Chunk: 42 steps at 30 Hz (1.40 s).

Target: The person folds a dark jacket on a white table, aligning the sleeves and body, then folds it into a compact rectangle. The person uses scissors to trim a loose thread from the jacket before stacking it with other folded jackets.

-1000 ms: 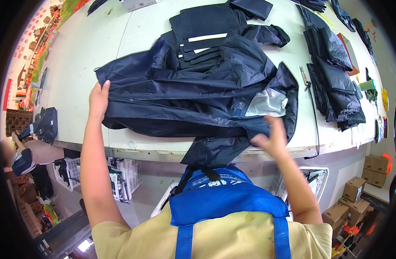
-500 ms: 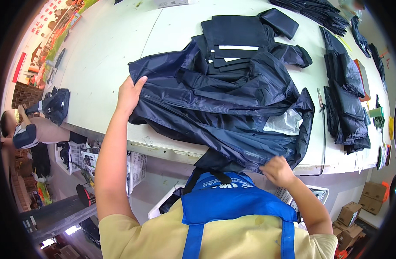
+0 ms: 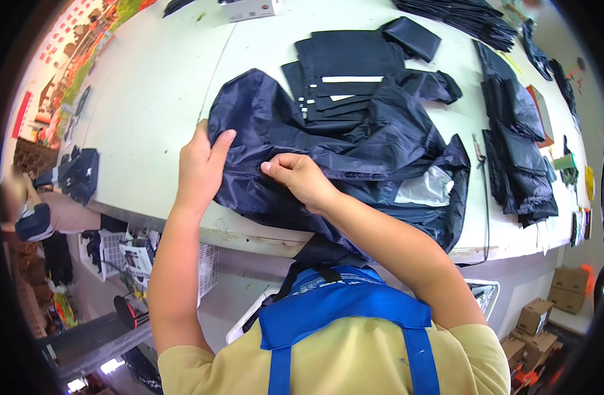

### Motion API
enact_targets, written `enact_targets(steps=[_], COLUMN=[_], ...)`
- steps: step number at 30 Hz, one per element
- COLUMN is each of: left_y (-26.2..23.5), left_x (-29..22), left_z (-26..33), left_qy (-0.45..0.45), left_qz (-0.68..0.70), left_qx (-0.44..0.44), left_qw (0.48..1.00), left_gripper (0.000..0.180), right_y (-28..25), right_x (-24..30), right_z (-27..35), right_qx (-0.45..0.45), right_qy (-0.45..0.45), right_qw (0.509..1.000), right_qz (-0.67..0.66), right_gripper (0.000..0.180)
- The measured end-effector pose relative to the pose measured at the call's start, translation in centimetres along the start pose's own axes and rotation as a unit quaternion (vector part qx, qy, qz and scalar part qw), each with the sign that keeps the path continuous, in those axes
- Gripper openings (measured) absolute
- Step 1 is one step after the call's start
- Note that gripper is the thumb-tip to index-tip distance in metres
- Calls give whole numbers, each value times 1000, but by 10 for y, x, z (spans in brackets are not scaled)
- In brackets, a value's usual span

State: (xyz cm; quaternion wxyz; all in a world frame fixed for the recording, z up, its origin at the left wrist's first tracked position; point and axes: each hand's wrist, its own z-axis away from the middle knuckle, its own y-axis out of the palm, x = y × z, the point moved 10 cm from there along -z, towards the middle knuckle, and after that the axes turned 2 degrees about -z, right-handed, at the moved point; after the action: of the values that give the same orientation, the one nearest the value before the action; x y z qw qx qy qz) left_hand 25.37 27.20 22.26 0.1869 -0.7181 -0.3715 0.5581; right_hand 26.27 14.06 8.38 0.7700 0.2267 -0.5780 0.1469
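Observation:
A dark navy, shiny nylon garment (image 3: pixel 355 155) lies crumpled across the near part of the white table. My left hand (image 3: pixel 202 161) is closed on its left edge, thumb on top and the other fingers hidden behind the cloth. Over the left part of the garment, my right hand (image 3: pixel 302 179) is closed in a pinch, thumb and forefinger together at the fabric. Whatever lies between those fingertips is too small to make out. A clear plastic packet (image 3: pixel 426 187) rests in the garment's folds at the right. Folded black cloth pieces (image 3: pixel 348 56) with white strips lie just beyond it.
Black folded bundles (image 3: pixel 513 131) are stacked on the table (image 3: pixel 150 151) at the right, beside a thin tool with a black cord (image 3: pixel 480 148). A white box (image 3: pixel 250 9) stands at the far edge. Another person (image 3: pixel 35 217) works at the left. White crates stand below the table.
My right hand has moved from the garment's near right edge up and left, close to my left hand. The garment's left end is now bunched and raised higher.

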Motion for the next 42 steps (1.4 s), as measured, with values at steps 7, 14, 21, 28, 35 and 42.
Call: enact_targets(steps=[7,14,21,28,35,42], left_y=[-43,-89,0,53,291,348], left_x=[18,78,219,117,-12,9], left_z=[-18,-42,2,11,122,123], left_qy=[-37,-100,-189,-79,145,60], left_qz=[25,34,-369,-444,0,-10], left_qx=[-95,-68,174,107,356,405], left_qw=[994,992,893,886,923,912], left_gripper=[39,38,43,45,37,19], right_y=[-118,-363,-319,-236,-297,-335], right_x=[-1,-19,-70,-62,-87,-148], right_z=[58,229,251,228,197,201], right_qx=[-129,-346,-167,-101,-178,-228], right_qy=[-37,121,263,18,126,219], right_qw=[957,827,781,808,849,909], right_qz=[256,427,541,581,482,273], right_gripper=[22,23,34,44,21,12])
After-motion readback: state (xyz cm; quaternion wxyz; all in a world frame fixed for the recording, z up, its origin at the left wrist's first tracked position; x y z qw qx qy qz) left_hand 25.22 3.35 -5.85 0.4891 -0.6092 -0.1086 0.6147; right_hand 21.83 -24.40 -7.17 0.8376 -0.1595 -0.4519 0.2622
